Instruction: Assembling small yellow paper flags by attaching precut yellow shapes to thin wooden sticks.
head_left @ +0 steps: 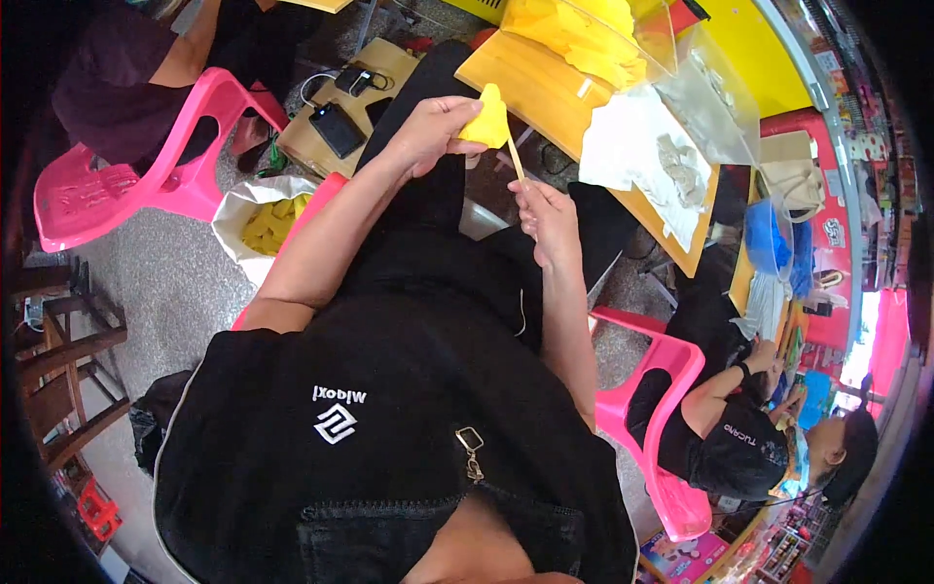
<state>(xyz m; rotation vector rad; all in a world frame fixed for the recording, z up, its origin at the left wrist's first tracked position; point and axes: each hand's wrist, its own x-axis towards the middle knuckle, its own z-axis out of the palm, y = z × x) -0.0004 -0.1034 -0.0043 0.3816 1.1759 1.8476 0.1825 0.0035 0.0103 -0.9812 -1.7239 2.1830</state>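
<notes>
My left hand [436, 134] pinches a soft-looking yellow piece [489, 119] between thumb and fingers, above my lap near the table edge. A thin pale wooden stick [515, 156] is gripped near its lower end by my right hand [547, 216]. The stick's upper end reaches the right side of the yellow piece; whether it goes into the piece or only touches it, I cannot tell. Beyond my hands, a clear plastic box [658, 39] with yellow sheets or pieces stands on the wooden table [530, 80].
A white sheet [623, 136] bearing a grey clump [683, 173] lies on the table. At my left stand a white sack [233, 222] holding yellow pieces and a pink chair [180, 170]. A black device [338, 129] rests on a low board. Co-workers sit at far left and right.
</notes>
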